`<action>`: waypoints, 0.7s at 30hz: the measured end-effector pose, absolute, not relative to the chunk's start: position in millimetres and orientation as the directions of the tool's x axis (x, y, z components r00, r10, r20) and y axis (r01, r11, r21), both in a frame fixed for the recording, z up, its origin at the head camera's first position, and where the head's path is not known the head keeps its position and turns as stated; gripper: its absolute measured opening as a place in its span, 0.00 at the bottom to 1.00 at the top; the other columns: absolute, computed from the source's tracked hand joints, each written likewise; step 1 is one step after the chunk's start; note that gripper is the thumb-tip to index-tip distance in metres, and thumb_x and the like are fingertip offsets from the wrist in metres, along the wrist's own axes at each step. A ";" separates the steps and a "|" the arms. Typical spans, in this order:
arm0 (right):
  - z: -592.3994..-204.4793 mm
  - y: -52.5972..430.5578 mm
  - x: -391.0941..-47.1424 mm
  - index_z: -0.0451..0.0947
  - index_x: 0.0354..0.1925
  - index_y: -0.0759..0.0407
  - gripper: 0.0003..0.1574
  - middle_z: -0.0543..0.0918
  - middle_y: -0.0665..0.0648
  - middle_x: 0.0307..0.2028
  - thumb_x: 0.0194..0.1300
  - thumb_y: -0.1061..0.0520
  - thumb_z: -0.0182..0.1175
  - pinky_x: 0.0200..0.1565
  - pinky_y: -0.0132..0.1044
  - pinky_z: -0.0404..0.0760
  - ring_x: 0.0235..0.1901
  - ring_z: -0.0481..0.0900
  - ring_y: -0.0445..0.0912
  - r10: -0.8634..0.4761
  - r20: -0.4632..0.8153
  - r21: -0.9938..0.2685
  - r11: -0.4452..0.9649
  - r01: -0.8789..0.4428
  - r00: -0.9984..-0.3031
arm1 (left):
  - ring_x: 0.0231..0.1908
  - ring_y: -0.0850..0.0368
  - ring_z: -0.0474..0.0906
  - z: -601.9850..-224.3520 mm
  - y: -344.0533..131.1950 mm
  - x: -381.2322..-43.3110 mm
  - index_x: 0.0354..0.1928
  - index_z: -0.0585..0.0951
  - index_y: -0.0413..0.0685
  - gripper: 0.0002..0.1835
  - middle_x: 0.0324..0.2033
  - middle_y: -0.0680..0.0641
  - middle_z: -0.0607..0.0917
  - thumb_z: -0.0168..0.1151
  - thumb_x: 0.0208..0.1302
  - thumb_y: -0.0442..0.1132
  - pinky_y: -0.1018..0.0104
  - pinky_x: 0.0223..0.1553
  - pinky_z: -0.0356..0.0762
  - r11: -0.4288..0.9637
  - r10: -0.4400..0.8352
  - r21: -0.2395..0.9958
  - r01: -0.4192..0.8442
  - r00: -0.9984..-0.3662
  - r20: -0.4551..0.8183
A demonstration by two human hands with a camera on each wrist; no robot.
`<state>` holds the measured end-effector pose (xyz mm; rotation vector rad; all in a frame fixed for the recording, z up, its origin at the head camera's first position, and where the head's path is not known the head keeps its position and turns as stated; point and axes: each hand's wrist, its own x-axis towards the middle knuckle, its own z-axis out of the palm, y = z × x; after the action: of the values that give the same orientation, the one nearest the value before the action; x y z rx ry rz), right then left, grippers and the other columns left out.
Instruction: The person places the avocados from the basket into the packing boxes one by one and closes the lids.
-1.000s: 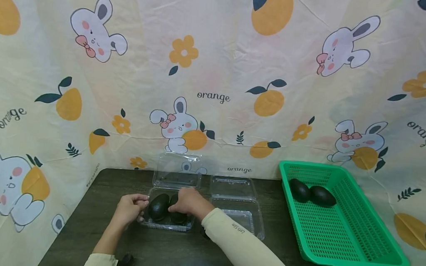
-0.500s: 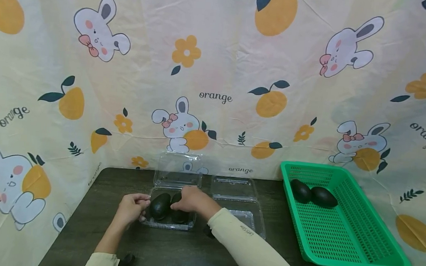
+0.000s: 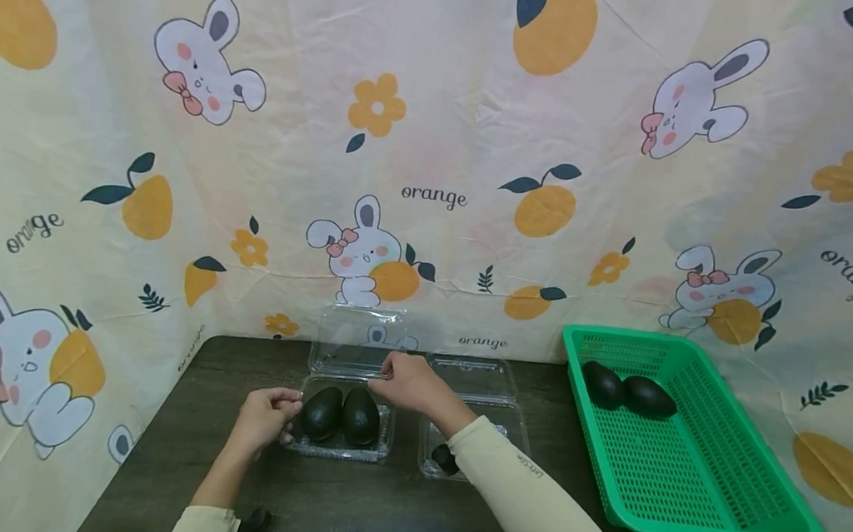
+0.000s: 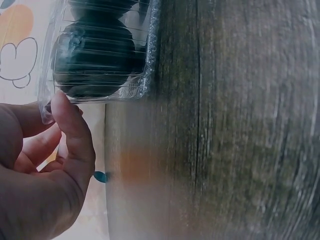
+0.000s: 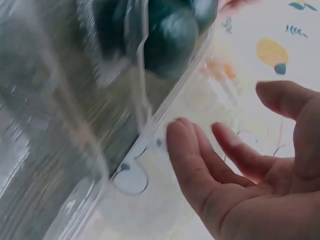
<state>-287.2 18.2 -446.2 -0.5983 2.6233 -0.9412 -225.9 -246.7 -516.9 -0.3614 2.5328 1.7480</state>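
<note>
Two dark avocados lie side by side in a clear plastic clamshell box (image 3: 342,454), the left avocado (image 3: 320,415) nearly touching the right avocado (image 3: 361,418). The box's lid (image 3: 344,358) stands raised at the back. My left hand (image 3: 260,420) pinches the left edge of the box between thumb and finger, as the left wrist view shows. Over the box's right back corner, near the lid, is my right hand (image 3: 419,385). Its thumb and fingers are apart with nothing between them in the right wrist view.
A second clear clamshell box (image 3: 436,457), lid raised, stands to the right, partly behind my right arm. Farther right, a green plastic basket (image 3: 699,531) holds two more avocados (image 3: 629,394). A printed cloth (image 3: 457,260) hangs along the back of the dark table (image 3: 347,510).
My right hand has let go of the right avocado and moved up and right towards the lid. That avocado now shows fully. My left hand stays at the box's edge.
</note>
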 end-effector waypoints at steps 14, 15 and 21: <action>-461.2 51.5 -335.1 0.75 0.57 0.67 0.24 0.82 0.65 0.54 0.73 0.51 0.63 0.56 0.51 0.83 0.54 0.81 0.56 -0.314 -0.006 -0.756 0.623 -0.201 -0.950 | 0.23 0.57 0.76 -517.1 -245.9 -225.0 0.56 0.80 0.25 0.15 0.27 0.47 0.83 0.61 0.72 0.29 0.66 0.19 0.81 0.341 -0.167 0.915 -0.215 -0.972 -0.166; -462.4 51.9 -338.0 0.75 0.57 0.67 0.23 0.82 0.65 0.54 0.74 0.52 0.63 0.57 0.52 0.83 0.54 0.81 0.56 -0.307 -0.010 -0.756 0.625 -0.194 -0.952 | 0.23 0.57 0.76 -516.6 -245.9 -224.9 0.56 0.80 0.25 0.15 0.28 0.47 0.83 0.61 0.72 0.29 0.66 0.19 0.81 0.340 -0.164 0.916 -0.214 -0.972 -0.166; -464.8 51.5 -350.2 0.76 0.59 0.66 0.23 0.83 0.63 0.54 0.74 0.53 0.63 0.58 0.50 0.83 0.56 0.82 0.56 -0.290 -0.018 -0.758 0.629 -0.176 -0.957 | 0.23 0.57 0.75 -517.5 -246.7 -225.2 0.56 0.79 0.23 0.16 0.28 0.46 0.83 0.60 0.73 0.28 0.67 0.18 0.80 0.344 -0.150 0.918 -0.199 -0.976 -0.155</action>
<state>-350.2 51.5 -464.8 -0.3897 2.7084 -1.2373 -225.2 -246.7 -517.5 -0.3293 2.5392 1.7443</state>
